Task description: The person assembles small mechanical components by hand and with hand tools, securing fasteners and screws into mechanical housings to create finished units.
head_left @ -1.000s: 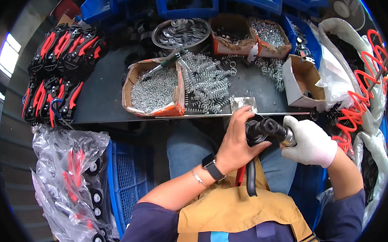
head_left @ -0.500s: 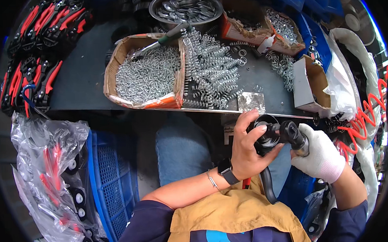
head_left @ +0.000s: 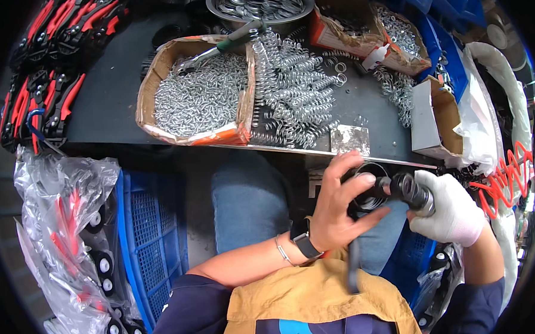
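My bare left hand (head_left: pixel 341 208), with a watch on its wrist, curls its fingers around a black part with a round, ring-like section (head_left: pixel 369 189). A dark curved handle (head_left: pixel 353 267) hangs below it, blurred, over the tan apron. To its right, my right hand (head_left: pixel 450 214) in a white glove is closed on a black-and-metal cylindrical tool with an angled head (head_left: pixel 409 189). The head sits close against the black part; whether they touch is hard to tell. Both hands are just in front of the bench edge.
On the bench stand a cardboard box of screws (head_left: pixel 202 98) with a green-handled tool (head_left: pixel 238 37) across it, a spring pile (head_left: pixel 294 88), a bowl of metal discs (head_left: pixel 260 6), a white box (head_left: pixel 435 118) and red-handled tools (head_left: pixel 35 105). A red coiled hose (head_left: pixel 504 180) hangs right.
My right hand and the cylindrical tool have shifted slightly right and down. The curved handle below my left hand has swung to the left. The view has tilted a little.
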Motion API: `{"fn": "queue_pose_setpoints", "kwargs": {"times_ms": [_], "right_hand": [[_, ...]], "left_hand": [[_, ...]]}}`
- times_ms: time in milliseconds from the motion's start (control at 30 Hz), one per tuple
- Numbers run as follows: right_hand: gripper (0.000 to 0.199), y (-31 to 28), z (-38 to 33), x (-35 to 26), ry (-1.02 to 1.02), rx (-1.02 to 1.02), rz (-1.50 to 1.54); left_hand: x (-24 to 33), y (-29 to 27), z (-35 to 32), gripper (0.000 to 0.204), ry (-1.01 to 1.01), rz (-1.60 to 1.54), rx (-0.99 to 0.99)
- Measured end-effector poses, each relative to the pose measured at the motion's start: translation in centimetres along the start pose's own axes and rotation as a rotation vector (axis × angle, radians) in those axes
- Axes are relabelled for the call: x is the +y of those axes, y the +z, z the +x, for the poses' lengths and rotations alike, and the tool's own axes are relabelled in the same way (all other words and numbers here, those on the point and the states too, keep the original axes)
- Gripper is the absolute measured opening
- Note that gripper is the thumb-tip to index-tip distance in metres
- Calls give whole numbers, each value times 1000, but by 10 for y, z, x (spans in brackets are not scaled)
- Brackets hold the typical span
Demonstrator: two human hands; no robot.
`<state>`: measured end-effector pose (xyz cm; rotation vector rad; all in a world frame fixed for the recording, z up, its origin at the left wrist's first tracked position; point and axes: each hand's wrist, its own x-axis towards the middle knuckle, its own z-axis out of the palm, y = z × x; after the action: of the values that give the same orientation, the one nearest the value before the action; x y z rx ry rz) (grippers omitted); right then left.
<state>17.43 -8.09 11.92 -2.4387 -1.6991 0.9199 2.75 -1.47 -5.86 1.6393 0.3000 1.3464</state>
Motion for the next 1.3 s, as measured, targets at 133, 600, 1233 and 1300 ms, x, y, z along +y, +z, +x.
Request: {"fn": "queue_pose_setpoints", "kwargs": {"times_ms": [133,600,1233,1300], "right_hand": [[33,-9,3,7,-14,-87,-94],[57,41,-45,-32,403,160,591],[52,-3,-20,-17,95,-2,23],[45,-11,-27,-15,19,6,-181]], "left_hand": [[-13,-8,3,85,-166,-208,-97],[-5,15,-2,85,91,132,84],[-10,-1,2,83,75,33,-115],[-4,-10,10,92,-56,14,-237]]}}
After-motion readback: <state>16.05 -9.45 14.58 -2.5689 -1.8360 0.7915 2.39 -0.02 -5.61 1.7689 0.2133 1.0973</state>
